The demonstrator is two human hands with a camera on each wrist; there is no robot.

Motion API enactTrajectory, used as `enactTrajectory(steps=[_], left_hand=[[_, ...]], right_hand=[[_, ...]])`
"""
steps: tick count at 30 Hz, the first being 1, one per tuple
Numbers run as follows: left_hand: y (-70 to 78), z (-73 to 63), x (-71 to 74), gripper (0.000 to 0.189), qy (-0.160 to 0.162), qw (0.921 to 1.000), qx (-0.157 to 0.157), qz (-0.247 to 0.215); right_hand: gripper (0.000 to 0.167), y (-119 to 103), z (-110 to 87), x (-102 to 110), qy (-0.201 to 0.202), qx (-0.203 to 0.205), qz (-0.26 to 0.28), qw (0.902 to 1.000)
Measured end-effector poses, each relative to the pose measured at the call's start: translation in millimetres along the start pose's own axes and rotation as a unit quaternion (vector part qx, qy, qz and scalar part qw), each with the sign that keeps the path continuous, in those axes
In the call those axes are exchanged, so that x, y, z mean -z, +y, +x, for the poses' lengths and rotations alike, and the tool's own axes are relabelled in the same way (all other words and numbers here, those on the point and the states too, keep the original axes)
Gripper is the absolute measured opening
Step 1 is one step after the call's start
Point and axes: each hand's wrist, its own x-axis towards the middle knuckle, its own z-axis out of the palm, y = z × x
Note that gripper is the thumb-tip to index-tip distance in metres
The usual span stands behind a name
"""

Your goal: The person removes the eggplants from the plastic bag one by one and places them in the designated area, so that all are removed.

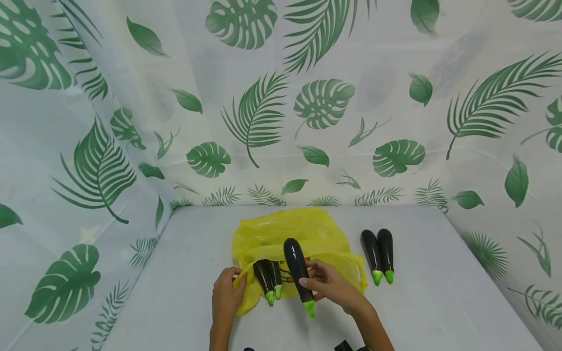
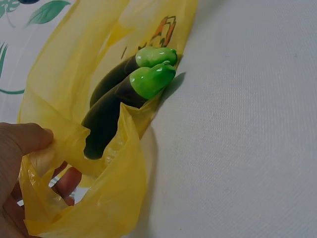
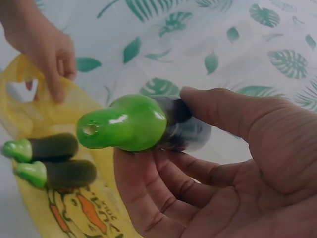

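A yellow plastic bag (image 1: 290, 226) lies on the table, its mouth facing me. My left hand (image 1: 227, 295) grips the bag's left handle and edge between thumb and fingers, as the left wrist view shows up close. Two dark eggplants (image 2: 106, 116) with bright green stem ends lie side by side in the bag's mouth, stems poking out toward me. Over the bag's front, my right hand (image 1: 331, 285) holds a third eggplant (image 1: 296, 265) between thumb and fingers, its green stem (image 3: 124, 124) pointing toward me and its dark end toward the bag.
Two more eggplants (image 1: 378, 253) lie together on the white table (image 1: 439, 302) to the right of the bag. A leaf-printed sheet (image 1: 325, 161) stands behind the table and along both sides. Small dark objects (image 1: 344, 346) show at the bottom edge.
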Motion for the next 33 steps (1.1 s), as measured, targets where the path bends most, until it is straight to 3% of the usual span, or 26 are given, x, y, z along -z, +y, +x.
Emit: enactTrajectory(steps=[11, 19, 33], left_hand=[[0.8, -0.5, -0.3, 0.010, 0.002, 1.0000, -0.003, 0.002], [-2.8, -2.1, -0.2, 0.009, 0.005, 1.0000, -0.004, 0.001], [-2.8, -1.5, -0.8, 0.009, 0.008, 0.9999, -0.014, 0.000]], right_hand=[[0.059, -2, -9.8, 23, 0.108, -0.007, 0.001, 0.9941], [0.060, -5, -21.4, 43, 0.190, -0.022, -0.011, 0.9814], [0.071, -4, -41.7, 83, 0.253, -0.032, -0.066, 0.9648]])
